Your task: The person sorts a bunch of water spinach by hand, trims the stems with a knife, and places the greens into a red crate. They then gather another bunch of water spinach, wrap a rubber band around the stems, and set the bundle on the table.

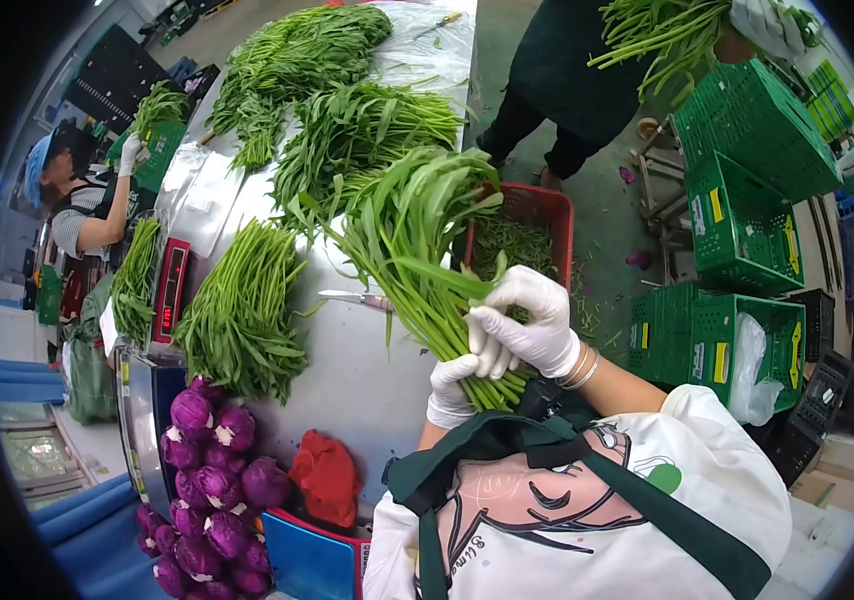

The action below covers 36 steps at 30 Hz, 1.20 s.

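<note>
A thick bunch of water spinach point(417, 240) is held in front of me, with its leaves away from me and its cut stems towards my chest. My left hand point(454, 388), in a white glove, wraps round the lower stems. Above it, my gloved right hand point(532, 315) is closed in a pinch on a long leaf point(447, 278) at the bunch's side. A knife point(357, 298) lies on the metal table point(347, 370) beside the bunch, its handle end partly covered. Another bunch of water spinach point(245, 300) lies to the left, near a scale with a red display point(171, 290).
Piles of greens point(297, 60) cover the table's far end. Purple cabbages point(217, 490) and a red cloth point(325, 478) are at near left. A red basket point(567, 230) with scraps and green crates point(747, 220) stand to the right. Two co-workers point(587, 70) hold greens.
</note>
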Each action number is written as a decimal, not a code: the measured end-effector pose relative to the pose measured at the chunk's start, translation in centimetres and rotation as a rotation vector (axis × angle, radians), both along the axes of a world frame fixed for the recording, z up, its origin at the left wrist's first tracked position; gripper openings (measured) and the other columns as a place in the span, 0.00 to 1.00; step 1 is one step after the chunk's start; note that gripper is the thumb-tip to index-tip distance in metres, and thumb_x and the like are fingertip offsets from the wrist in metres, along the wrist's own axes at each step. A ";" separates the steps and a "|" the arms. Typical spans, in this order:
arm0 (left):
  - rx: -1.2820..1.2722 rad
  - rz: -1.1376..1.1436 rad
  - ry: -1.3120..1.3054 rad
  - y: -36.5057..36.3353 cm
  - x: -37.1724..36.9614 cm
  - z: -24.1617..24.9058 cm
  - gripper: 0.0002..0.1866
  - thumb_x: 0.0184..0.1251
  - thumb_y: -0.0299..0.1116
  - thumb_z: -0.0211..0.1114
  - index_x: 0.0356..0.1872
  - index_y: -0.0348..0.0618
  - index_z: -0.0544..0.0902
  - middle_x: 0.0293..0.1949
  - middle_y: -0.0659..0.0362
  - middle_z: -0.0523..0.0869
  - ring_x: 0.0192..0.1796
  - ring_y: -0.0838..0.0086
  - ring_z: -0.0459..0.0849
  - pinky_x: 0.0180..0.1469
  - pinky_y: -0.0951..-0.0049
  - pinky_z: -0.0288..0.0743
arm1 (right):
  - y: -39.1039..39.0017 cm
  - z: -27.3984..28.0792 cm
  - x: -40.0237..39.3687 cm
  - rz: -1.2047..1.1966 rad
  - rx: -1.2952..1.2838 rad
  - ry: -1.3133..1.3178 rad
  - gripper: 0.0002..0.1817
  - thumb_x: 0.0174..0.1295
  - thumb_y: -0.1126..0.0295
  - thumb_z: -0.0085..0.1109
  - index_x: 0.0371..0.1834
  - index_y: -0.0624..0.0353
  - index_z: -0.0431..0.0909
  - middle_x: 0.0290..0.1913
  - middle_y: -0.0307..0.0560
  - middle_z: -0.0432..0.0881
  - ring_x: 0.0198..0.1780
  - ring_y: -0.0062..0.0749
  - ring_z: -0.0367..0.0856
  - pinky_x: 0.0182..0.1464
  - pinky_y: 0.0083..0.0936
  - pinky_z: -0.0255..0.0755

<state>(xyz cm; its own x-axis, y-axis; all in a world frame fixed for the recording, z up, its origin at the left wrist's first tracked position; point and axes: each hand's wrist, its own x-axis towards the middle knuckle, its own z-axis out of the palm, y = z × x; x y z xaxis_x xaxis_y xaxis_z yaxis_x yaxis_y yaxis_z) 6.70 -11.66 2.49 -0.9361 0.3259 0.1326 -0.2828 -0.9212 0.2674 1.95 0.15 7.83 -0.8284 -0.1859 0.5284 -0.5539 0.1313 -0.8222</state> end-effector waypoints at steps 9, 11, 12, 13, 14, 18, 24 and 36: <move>-0.206 0.012 -0.091 0.0 0.3 -0.1 0.12 0.51 0.34 0.63 0.34 0.45 0.71 0.20 0.66 0.68 0.24 0.74 0.69 0.38 0.71 0.66 | 0.0 0.5 0.0 0.416 -0.409 -0.574 0.13 0.72 0.61 0.46 0.43 0.62 0.71 0.38 0.44 0.80 0.22 0.13 0.76 0.22 0.08 0.70; -0.250 -0.015 -0.023 -0.1 -0.1 -0.3 0.11 0.52 0.34 0.63 0.33 0.45 0.70 0.20 0.66 0.68 0.24 0.74 0.68 0.38 0.71 0.65 | -0.4 1.1 -0.8 0.365 -0.464 -0.545 0.13 0.72 0.60 0.46 0.40 0.61 0.70 0.36 0.42 0.81 0.29 0.15 0.76 0.36 0.14 0.73; -0.272 -0.029 0.009 -0.2 -0.2 -0.4 0.11 0.53 0.34 0.63 0.32 0.45 0.70 0.19 0.66 0.68 0.24 0.75 0.68 0.38 0.71 0.65 | -0.1 1.0 -1.1 0.352 -0.451 -0.594 0.13 0.71 0.60 0.47 0.39 0.60 0.69 0.35 0.43 0.81 0.30 0.16 0.76 0.37 0.15 0.72; -0.312 -0.016 0.003 -0.1 -0.2 -0.3 0.11 0.53 0.34 0.63 0.31 0.45 0.69 0.19 0.66 0.67 0.24 0.74 0.67 0.37 0.72 0.64 | 0.3 0.8 -1.4 0.338 -0.438 -0.645 0.12 0.71 0.61 0.48 0.39 0.59 0.68 0.33 0.44 0.82 0.31 0.18 0.77 0.39 0.16 0.71; -0.314 0.011 -0.008 -0.2 -0.1 -0.4 0.11 0.54 0.34 0.63 0.30 0.45 0.69 0.19 0.65 0.67 0.24 0.74 0.68 0.38 0.71 0.65 | 0.5 0.7 -1.4 0.324 -0.424 -0.697 0.11 0.70 0.61 0.49 0.38 0.58 0.68 0.32 0.44 0.82 0.32 0.19 0.77 0.40 0.17 0.71; -0.261 0.153 -0.054 -0.8 -0.9 0.7 0.11 0.56 0.32 0.64 0.30 0.44 0.67 0.20 0.64 0.66 0.25 0.74 0.69 0.38 0.71 0.68 | 1.3 0.6 0.0 0.385 -0.542 -0.901 0.10 0.70 0.62 0.50 0.38 0.58 0.69 0.25 0.41 0.78 0.27 0.21 0.75 0.35 0.17 0.69; -0.595 0.218 0.045 -2.9 -1.1 -1.0 0.11 0.56 0.24 0.65 0.33 0.42 0.70 0.25 0.60 0.74 0.29 0.73 0.75 0.39 0.72 0.72 | 5.1 -2.8 -1.6 -0.015 -0.312 -0.566 0.13 0.68 0.61 0.52 0.41 0.62 0.71 0.35 0.48 0.82 0.30 0.23 0.78 0.37 0.20 0.72; -0.818 0.305 -0.062 0.1 -0.8 -1.7 0.17 0.57 0.23 0.67 0.49 0.36 0.75 0.43 0.61 0.79 0.43 0.79 0.78 0.44 0.77 0.74 | -0.2 1.7 0.0 0.037 0.167 -0.413 0.09 0.49 0.70 0.72 0.30 0.60 0.82 0.24 0.35 0.76 0.22 0.13 0.66 0.25 0.14 0.60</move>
<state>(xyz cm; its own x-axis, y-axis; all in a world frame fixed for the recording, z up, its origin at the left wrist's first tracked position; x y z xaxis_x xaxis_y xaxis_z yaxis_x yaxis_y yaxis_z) 5.86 -11.55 0.83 -0.9956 0.0310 -0.0879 -0.0919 -0.4846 0.8699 1.95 -0.03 9.56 -0.9549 -0.2739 0.1146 -0.1900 0.2671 -0.9447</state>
